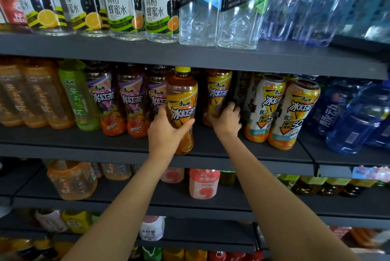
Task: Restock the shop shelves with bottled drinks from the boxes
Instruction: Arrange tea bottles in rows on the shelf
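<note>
Both of my hands reach onto the middle shelf (211, 151). My left hand (165, 132) grips a yellow-labelled iced tea bottle (183, 94) with a yellow cap, upright near the shelf's front edge. My right hand (226, 120) has its fingers curled round the lower part of a second yellow iced tea bottle (218, 89), which stands further back on the same shelf. A dark gap separates the two bottles.
Purple-labelled tea bottles (130, 102) stand left of my hands, white-and-yellow tea bottles (291, 113) right, blue bottles (356, 117) beyond. The upper shelf (190, 54) carries honey water and soda bottles (198, 5). Lower shelves hold a pink peach drink (203, 183) and orange bottles (71, 179).
</note>
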The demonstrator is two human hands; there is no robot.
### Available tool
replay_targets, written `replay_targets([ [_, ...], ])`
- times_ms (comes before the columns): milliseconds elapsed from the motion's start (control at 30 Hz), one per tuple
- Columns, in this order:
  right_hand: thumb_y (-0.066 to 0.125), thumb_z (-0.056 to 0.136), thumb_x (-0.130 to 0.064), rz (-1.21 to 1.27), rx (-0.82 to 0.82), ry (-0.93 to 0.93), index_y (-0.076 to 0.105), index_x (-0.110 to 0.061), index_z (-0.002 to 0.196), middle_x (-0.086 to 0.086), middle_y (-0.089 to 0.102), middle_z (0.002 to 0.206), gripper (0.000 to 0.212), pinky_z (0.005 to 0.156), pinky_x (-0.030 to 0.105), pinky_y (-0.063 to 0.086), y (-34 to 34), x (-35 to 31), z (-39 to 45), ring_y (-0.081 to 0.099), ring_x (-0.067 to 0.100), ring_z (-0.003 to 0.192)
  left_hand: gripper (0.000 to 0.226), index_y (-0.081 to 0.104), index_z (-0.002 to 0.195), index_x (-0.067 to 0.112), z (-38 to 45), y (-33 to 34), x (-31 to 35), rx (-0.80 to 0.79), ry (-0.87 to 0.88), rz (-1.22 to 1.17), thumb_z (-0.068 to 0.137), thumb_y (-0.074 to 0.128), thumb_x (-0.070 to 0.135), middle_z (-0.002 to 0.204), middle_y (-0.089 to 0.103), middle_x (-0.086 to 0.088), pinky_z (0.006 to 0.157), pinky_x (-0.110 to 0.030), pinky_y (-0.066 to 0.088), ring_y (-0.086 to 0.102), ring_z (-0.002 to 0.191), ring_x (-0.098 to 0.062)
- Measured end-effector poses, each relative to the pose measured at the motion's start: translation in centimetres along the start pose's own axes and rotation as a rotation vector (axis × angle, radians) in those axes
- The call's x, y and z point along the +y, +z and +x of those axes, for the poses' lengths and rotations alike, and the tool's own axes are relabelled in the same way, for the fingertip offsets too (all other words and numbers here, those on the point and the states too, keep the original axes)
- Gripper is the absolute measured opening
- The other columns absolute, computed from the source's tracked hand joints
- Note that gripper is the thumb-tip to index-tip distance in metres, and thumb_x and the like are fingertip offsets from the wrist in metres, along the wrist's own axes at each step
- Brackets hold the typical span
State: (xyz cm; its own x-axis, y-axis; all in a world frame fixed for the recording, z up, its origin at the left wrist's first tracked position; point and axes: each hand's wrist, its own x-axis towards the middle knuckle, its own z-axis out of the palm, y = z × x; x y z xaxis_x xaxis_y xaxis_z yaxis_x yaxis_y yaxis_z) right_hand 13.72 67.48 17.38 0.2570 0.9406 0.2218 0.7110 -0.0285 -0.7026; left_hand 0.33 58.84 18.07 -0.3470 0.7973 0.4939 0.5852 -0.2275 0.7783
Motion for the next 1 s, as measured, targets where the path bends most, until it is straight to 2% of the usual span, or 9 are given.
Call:
replay_targets([
  [67,0.071,0.079,-0.029,0.137,-0.017,-0.114,0.036,-0.003,0.133,0.016,0.042,0.132,0.068,0.099,0.045,0.039,-0.6,1.0,-1.2,0.042,0.033,0.124,0.061,0.049,0.120,0.009,0.0,0.6,0.3,0.002,0.016,-0.004,0.073,0.075,0.038,0.115,0.062,-0.004,0.083,-0.022,0.042,0.058,0.107,-0.020],
  [200,0.068,0.079,-0.010,0.196,-0.312,-0.277,0.041,-0.007,0.129,0.008,0.054,0.122,0.057,0.094,0.028,0.043,-2.4,2.5,-3.6,0.052,0.020,0.111,0.059,0.049,0.118,0.008,0.2,2.8,1.6,-0.025,0.035,0.012,0.074,0.074,0.039,0.111,0.064,-0.006,0.076,-0.022,0.041,0.061,0.102,-0.023],
  [267,0.070,0.078,-0.008,0.227,-0.401,-0.286,0.041,-0.010,0.128,0.001,0.054,0.114,0.058,0.092,0.030,0.046,-3.1,2.8,-4.2,0.053,0.014,0.103,0.060,0.048,0.119,0.010,0.5,4.3,2.3,-0.044,0.035,0.034,0.074,0.073,0.041,0.111,0.064,-0.005,0.077,-0.026,0.044,0.061,0.102,-0.024],
  [367,0.071,0.079,-0.012,0.234,-0.282,-0.238,0.044,-0.006,0.122,0.002,0.056,0.106,0.052,0.076,0.020,0.042,-3.6,2.9,-4.2,0.054,0.013,0.095,0.062,0.046,0.120,0.012,0.9,6.3,3.4,-0.092,0.013,0.069,0.073,0.072,0.044,0.112,0.063,-0.006,0.082,-0.035,0.050,0.061,0.103,-0.025],
  [500,0.061,0.084,-0.005,0.138,-0.103,-0.222,0.048,0.000,0.113,0.015,0.063,0.104,0.032,0.063,0.018,0.037,-3.4,3.0,-3.2,0.059,0.029,0.096,0.064,0.044,0.122,0.012,0.9,8.3,3.9,-0.119,0.009,0.055,0.074,0.071,0.045,0.115,0.061,-0.005,0.084,-0.034,0.049,0.059,0.107,-0.023],
  [633,0.058,0.087,-0.009,0.091,-0.008,-0.179,0.049,0.003,0.112,0.021,0.064,0.106,0.030,0.070,0.028,0.040,-3.1,3.5,-2.0,0.059,0.036,0.100,0.069,0.038,0.134,0.010,0.1,7.5,2.0,-0.142,0.129,0.075,0.080,0.067,0.041,0.128,0.054,-0.008,0.094,-0.035,0.046,0.050,0.118,-0.022],
  [733,0.069,0.082,-0.019,0.116,-0.002,-0.120,0.048,0.001,0.115,0.019,0.062,0.111,0.044,0.081,0.036,0.046,-3.1,3.6,-1.5,0.057,0.034,0.105,0.050,0.048,0.125,0.005,-1.3,5.2,-0.5,0.080,0.184,0.090,0.084,0.064,0.030,0.117,0.055,-0.011,0.093,-0.033,0.043,0.050,0.110,-0.023],
  [833,0.070,0.082,-0.020,0.135,0.038,-0.075,0.047,0.001,0.115,0.019,0.060,0.113,0.046,0.085,0.038,0.045,-2.8,3.5,-1.7,0.055,0.035,0.108,0.038,0.051,0.115,0.003,-1.4,2.9,-2.3,0.286,0.052,0.065,0.083,0.064,0.018,0.110,0.053,-0.014,0.089,-0.032,0.044,0.050,0.104,-0.025],
  [1000,0.070,0.082,-0.023,0.094,-0.013,-0.106,0.049,0.001,0.116,0.016,0.062,0.110,0.046,0.074,0.028,0.039,-3.7,3.2,-2.6,0.057,0.032,0.105,0.040,0.050,0.116,0.004,-1.1,1.6,-2.3,0.198,0.111,0.004,0.083,0.066,0.021,0.110,0.053,-0.009,0.089,-0.036,0.048,0.049,0.105,-0.018],
])
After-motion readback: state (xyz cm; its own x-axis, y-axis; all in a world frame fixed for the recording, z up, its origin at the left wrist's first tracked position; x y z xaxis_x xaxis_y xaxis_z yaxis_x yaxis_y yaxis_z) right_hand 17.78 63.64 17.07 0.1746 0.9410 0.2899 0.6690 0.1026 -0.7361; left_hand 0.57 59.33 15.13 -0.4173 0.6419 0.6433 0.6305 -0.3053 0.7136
